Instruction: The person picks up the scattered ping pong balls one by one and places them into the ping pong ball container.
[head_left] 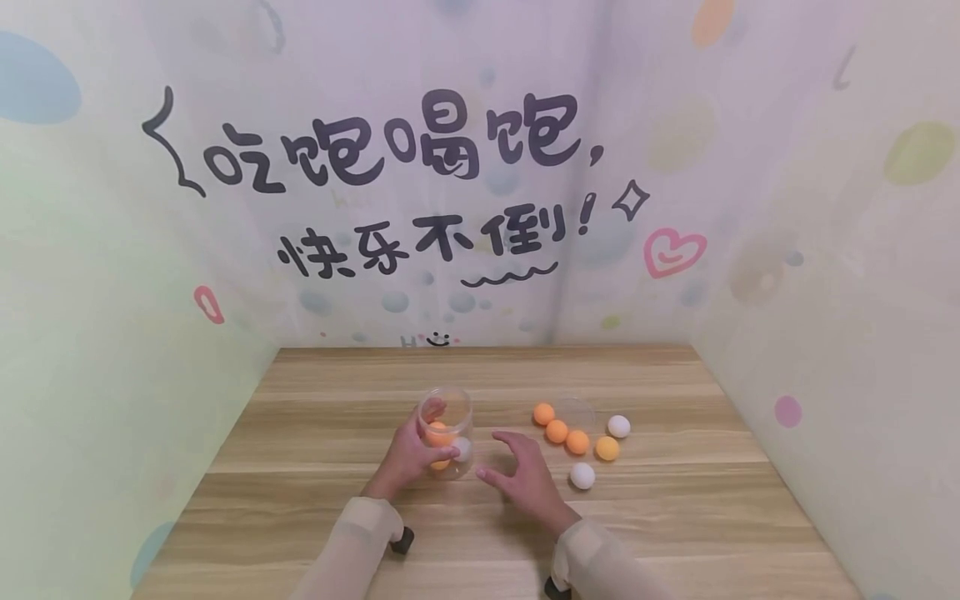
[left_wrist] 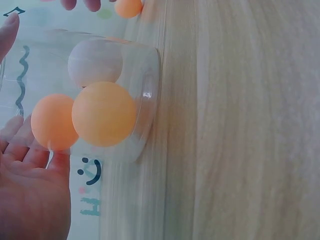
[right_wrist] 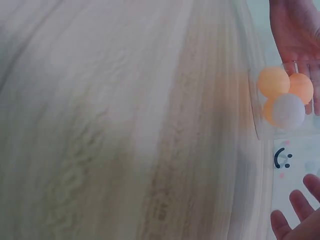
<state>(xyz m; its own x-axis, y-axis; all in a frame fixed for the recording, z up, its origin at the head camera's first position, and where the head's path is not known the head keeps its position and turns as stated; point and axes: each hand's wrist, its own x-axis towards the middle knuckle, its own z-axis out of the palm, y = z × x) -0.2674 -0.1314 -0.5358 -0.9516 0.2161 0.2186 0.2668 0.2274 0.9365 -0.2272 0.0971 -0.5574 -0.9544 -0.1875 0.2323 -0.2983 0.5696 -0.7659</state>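
Note:
A clear plastic jar (head_left: 446, 408) with an open top stands upright on the table. My left hand (head_left: 411, 450) grips it from the left, thumb across the front and fingers behind. Inside, low down, lie orange ping-pong balls (left_wrist: 104, 114) and a white one (left_wrist: 95, 62). My right hand (head_left: 528, 479) is just right of the jar, fingers spread and slightly bent, holding nothing. In the right wrist view, the right hand's fingertips (right_wrist: 301, 206) point toward the jar but stay apart from it.
Right of the right hand, orange ping-pong balls (head_left: 557, 431) lie in a slanting row. A darker orange ball (head_left: 607, 448) and two white balls (head_left: 582, 476) lie near them. A clear round lid (head_left: 577, 408) lies behind the row. Printed walls (head_left: 480, 250) enclose the wooden table (head_left: 315, 500).

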